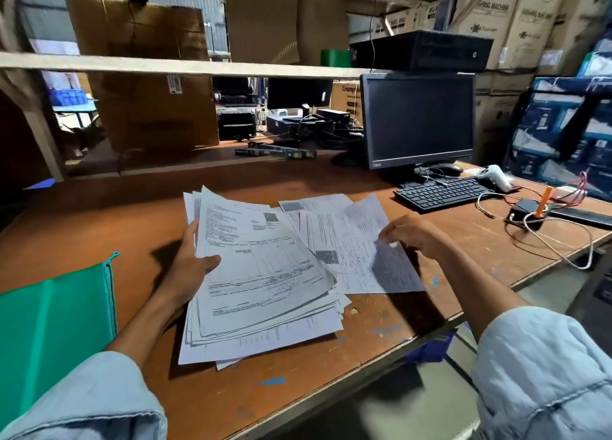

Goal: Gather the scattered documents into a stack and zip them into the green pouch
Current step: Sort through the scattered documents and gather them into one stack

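A thick, uneven stack of printed documents (261, 284) is lifted off the brown table, gripped along its left edge by my left hand (190, 267), thumb on top. To its right, loose sheets (344, 241) lie flat on the table, partly tucked under the stack. My right hand (414, 236) rests on the rightmost loose sheet and pinches its edge with fingertips. The green pouch (56, 320) lies flat at the left front of the table, its zipper edge facing the stack.
A black keyboard (440, 193), a monitor (419, 120), a white scanner (498, 176) and tangled cables (546, 227) occupy the right rear of the table. The table's front edge (381, 363) runs diagonally below the papers. Cardboard boxes stand behind.
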`<state>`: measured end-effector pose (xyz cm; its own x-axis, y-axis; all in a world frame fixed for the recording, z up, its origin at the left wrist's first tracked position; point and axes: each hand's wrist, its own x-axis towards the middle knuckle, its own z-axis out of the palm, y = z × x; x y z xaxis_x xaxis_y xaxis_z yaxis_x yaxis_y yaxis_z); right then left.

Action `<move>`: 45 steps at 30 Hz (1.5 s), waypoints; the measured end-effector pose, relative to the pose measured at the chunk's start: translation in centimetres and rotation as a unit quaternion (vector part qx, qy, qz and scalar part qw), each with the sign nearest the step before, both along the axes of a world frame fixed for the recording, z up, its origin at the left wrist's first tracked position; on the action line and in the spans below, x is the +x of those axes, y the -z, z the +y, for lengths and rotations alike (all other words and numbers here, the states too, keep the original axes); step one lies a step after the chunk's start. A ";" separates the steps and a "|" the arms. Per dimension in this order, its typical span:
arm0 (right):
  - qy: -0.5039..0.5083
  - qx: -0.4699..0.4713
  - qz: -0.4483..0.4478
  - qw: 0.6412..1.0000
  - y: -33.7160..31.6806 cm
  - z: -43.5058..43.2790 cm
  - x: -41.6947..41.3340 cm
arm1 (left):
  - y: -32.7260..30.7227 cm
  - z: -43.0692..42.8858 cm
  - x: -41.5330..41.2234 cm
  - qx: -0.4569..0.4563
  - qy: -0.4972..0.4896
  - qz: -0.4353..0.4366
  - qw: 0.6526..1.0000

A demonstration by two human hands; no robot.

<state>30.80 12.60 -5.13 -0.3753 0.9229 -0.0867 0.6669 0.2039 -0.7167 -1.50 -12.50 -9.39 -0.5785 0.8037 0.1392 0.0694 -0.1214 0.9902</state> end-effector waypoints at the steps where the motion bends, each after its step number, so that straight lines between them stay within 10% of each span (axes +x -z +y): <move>1: 0.000 0.005 0.017 1.000 0.1 -0.1 -0.1 | 0.0 0.0 0.0 0.002 0.002 0.000 1.000; 6: -0.020 0.099 0.140 0.985 -1.2 -1.2 -1.3 | -0.3 -0.3 0.3 0.016 0.022 0.013 1.000; 12: -0.037 0.068 0.510 0.857 -6.0 -4.2 -3.0 | -0.2 -0.2 0.1 -0.009 0.018 0.057 0.998; 23: 0.045 0.013 0.586 0.809 -8.1 -1.2 -4.3 | 0.4 0.3 -0.8 -0.032 0.011 0.061 0.998; 35: 0.061 -0.096 0.472 0.874 -3.2 -4.8 -9.4 | -0.1 0.3 0.0 -0.032 -0.014 0.066 0.997; 45: -0.074 0.093 0.166 0.979 1.8 -8.2 -14.5 | -0.5 -0.6 0.5 0.001 -0.004 -0.023 1.000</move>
<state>16.33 4.40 -6.97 -0.4854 0.8444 0.2268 0.3568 0.4281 -0.8303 -1.01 -13.07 -8.91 -0.5902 0.7991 0.1145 0.0253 -0.1234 0.9920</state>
